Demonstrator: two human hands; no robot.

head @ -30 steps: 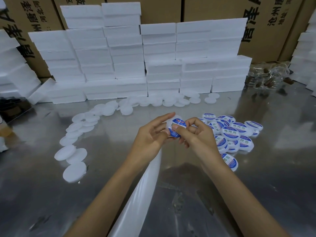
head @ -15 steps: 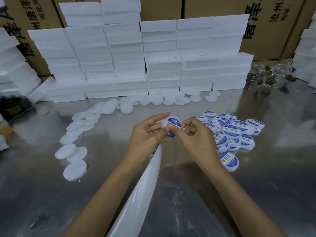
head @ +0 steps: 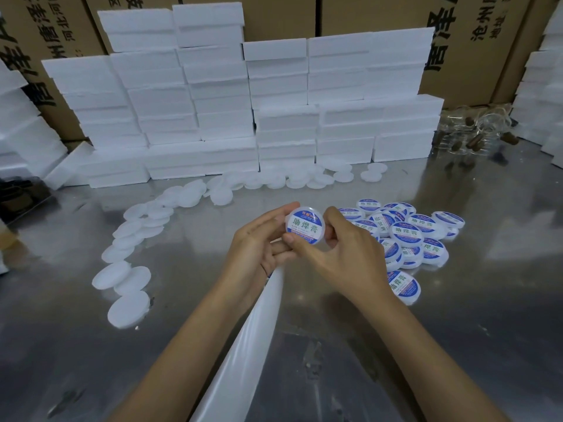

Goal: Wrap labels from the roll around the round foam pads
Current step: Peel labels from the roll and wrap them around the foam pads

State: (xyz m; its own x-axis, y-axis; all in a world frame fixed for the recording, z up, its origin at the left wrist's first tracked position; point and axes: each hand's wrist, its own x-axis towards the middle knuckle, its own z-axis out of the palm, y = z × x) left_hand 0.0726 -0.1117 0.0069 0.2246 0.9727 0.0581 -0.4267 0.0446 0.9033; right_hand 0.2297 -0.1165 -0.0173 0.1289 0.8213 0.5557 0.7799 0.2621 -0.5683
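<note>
Both hands hold one round foam pad (head: 305,226) above the metal table (head: 457,330), its blue-and-white label facing me. My left hand (head: 259,248) cups it from the left and below. My right hand (head: 338,254) pinches it between thumb and fingers on the right. A white strip of label backing (head: 243,345) runs from under my hands toward me. Several labelled pads (head: 408,236) lie piled just right of my hands. Bare white pads (head: 131,303) trail along the left and back.
Stacks of white foam blocks (head: 243,111) line the back of the table, with cardboard boxes (head: 380,13) behind. More foam stacks stand at both side edges. Clear bottles with brown stoppers (head: 475,132) lie at the back right.
The pad has been turned so its label faces me fully, and both hands have shifted their hold on it.
</note>
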